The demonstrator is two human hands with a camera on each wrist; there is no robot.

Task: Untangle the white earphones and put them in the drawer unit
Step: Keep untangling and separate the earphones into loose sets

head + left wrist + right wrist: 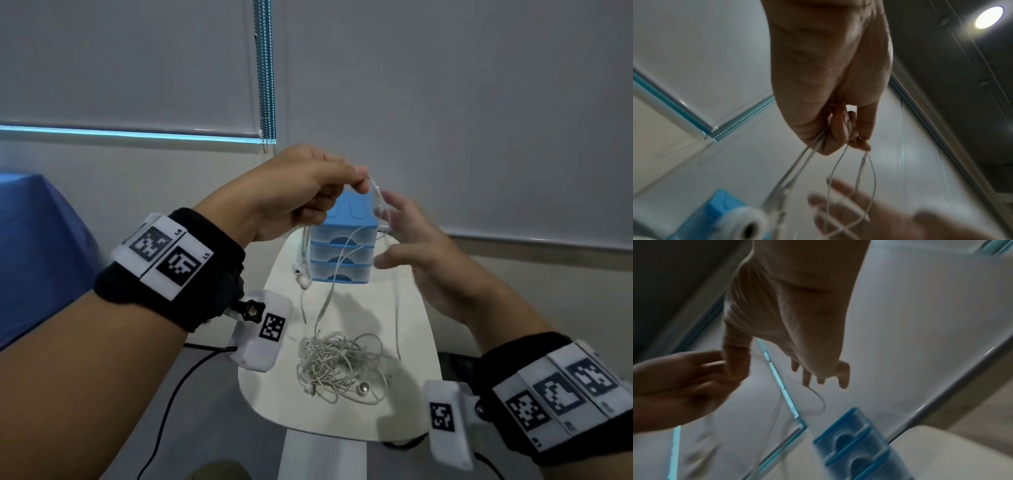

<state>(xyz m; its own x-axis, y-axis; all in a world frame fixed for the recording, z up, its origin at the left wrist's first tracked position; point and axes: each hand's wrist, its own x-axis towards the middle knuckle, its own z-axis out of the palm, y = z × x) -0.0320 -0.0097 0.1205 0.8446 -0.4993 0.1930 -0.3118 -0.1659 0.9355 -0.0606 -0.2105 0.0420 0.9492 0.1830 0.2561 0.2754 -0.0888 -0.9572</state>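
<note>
A person's left hand [294,192] pinches the earphones [337,363] cord high above the table [421,329], letting the knot hang slack, while the right hand [428,260], fingers spread and empty, reaches in before the drawers [342,253].

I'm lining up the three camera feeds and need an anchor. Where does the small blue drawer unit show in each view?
Head: the small blue plastic drawer unit stands mid-frame at the far end of the white table, partly behind the left hand.
Left wrist: only its blurred blue top, bottom left.
Right wrist: tilted, low and right of centre, two drawer fronts showing.
Shared landmark: the bead chain of the window blind.
</note>
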